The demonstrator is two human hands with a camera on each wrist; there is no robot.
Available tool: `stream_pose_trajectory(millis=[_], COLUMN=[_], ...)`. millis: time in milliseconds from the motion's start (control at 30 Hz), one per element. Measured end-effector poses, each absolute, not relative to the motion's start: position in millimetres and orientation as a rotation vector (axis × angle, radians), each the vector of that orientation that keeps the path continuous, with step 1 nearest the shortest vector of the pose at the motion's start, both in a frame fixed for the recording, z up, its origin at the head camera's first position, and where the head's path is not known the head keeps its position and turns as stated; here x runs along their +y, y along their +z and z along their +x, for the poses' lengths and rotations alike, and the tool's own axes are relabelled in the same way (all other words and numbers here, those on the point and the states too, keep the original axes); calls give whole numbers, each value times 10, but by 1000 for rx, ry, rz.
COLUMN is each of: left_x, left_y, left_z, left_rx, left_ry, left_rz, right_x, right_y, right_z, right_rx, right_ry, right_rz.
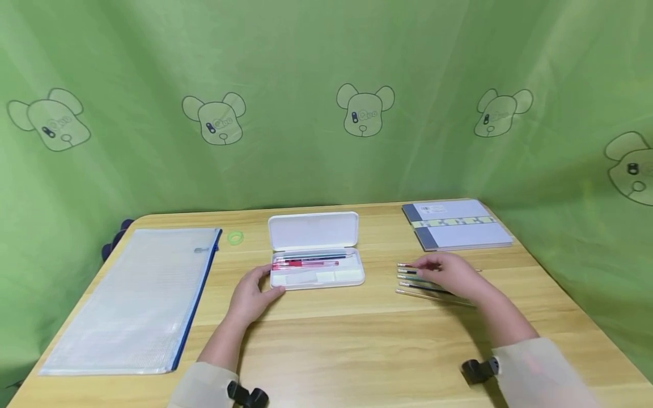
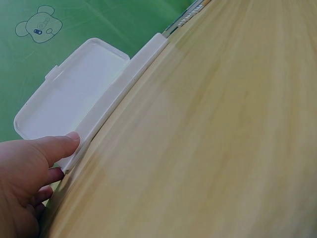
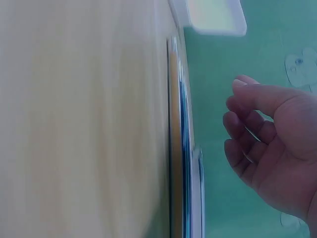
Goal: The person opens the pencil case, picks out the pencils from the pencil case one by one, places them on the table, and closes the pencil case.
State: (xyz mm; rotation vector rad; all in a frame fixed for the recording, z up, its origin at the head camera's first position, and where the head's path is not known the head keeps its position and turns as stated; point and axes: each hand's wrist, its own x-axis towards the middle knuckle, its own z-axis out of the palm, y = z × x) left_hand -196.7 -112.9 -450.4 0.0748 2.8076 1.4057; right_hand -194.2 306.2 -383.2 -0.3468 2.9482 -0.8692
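Note:
An open white pencil case [image 1: 349, 276] lies at the middle of the table, its lid [image 1: 313, 231] tipped back. Inside are a red pen [image 1: 312, 263], dark slim pens or pencils and a small white block. My left hand [image 1: 251, 297] holds the case's left end, the thumb on its front edge in the left wrist view and the fingers round the end. To the right, several pencils [image 1: 433, 298] lie side by side. Just above them hovers my right hand [image 1: 451, 275], its fingers loosely bent; in the right wrist view nothing shows between them.
On the left lies a clear zip pouch [image 1: 127, 300] with a blue edge. A green ring [image 1: 235, 238], perhaps tape, sits between pouch and case. A grey-and-white notebook [image 1: 459, 224] with a patterned band occupies the back right. Green curtain [image 1: 306, 170] hangs behind the wooden table [image 1: 357, 345].

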Motion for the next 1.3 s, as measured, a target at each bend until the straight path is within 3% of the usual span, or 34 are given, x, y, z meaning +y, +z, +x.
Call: stream_pose_trajectory(millis=[767,1300], left_x=[-1135,-1144], left_y=[-4507,-4509], left_z=[-1966,-1971], left_rx=[2813,2818], left_ry=[1410,1414], left_rz=[71,80], right_x=[1891,1573], right_y=[-3965,-4035], right_z=[-2580,-2656], right_rx=[2826,2879], right_ry=[-999,-672], right_rz=[-410,-420])
